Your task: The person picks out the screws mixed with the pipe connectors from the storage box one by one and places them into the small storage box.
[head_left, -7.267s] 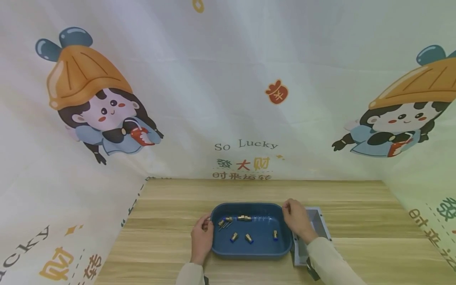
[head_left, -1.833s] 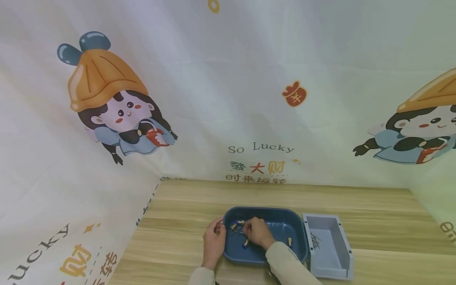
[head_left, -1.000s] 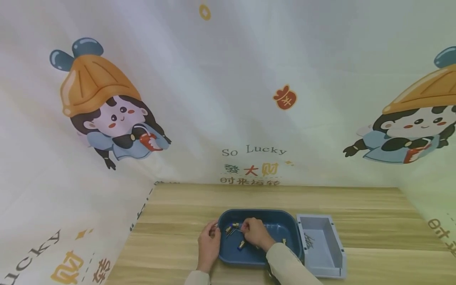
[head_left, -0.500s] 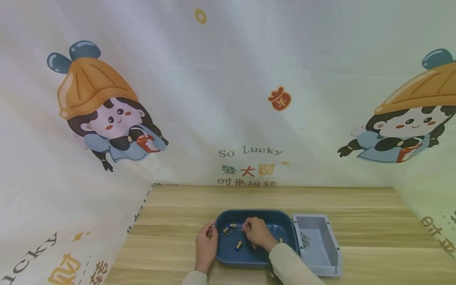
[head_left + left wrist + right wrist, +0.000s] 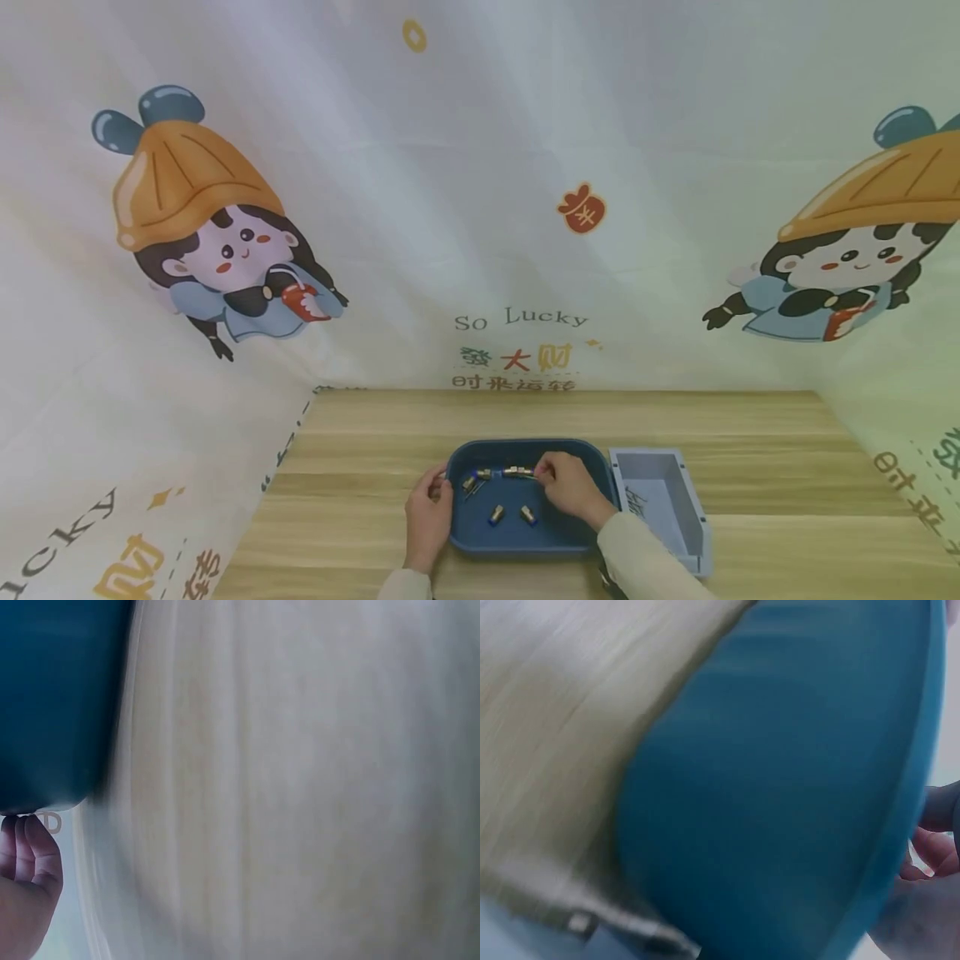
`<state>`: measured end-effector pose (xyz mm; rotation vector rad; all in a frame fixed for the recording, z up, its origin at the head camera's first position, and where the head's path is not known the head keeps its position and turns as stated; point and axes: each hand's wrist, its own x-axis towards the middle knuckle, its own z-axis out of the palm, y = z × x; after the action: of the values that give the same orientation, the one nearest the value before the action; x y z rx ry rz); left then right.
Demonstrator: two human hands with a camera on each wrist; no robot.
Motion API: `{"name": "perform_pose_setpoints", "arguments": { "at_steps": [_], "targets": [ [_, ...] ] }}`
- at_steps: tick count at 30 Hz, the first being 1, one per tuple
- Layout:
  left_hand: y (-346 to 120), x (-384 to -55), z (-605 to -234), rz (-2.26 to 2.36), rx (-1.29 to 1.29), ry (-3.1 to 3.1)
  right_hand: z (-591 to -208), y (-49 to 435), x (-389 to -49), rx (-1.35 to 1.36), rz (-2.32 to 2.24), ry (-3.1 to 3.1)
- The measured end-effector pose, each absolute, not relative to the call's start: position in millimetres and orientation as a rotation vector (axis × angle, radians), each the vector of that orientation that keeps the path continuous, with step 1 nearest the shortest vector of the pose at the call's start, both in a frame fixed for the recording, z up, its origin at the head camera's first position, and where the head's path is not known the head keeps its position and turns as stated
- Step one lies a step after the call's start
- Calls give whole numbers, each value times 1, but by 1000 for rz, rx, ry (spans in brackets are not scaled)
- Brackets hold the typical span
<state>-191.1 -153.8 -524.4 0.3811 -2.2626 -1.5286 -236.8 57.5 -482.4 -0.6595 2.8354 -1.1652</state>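
Observation:
A dark blue tray (image 5: pixel 525 542) lies on the table, its left rim held by my left hand (image 5: pixel 429 518). In the left wrist view, those curled fingers meet the tray edge. My right hand (image 5: pixel 576 490) is over the tray's right half, thumb and fingertips pinching what looks like a thin metal pin (image 5: pixel 531 477), mostly hidden. Several brass push-in fittings with blue collars lie in the tray, including one fitting (image 5: pixel 497 514) near the front and another fitting (image 5: pixel 528 516) beside it. Thin loose pins (image 5: pixel 475 490) rest at the tray's left end.
Against the tray's right side stands a grey bin (image 5: pixel 673 510) with several thin dark pins (image 5: pixel 636 500) inside. Wood-grain table (image 5: pixel 765 483) surrounds both containers, and a printed cloth (image 5: pixel 675 208) hangs behind.
Within the last half second my right hand moves right across the tray, uncovering fittings at its back and front. Pins appear in the grey bin since the earliest frame. My left hand keeps the rim.

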Motion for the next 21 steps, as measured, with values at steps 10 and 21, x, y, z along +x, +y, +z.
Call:
{"name": "perform_pose_setpoints", "arguments": {
  "at_steps": [10, 21],
  "targets": [
    [-153, -190, -529, -1504, 333, -2248, -472, 83, -236, -572, -1225, 2880],
    [-152, -192, -527, -1490, 341, -2275, -466, 111, -245, -426, -1226, 2946]
  ]
}}
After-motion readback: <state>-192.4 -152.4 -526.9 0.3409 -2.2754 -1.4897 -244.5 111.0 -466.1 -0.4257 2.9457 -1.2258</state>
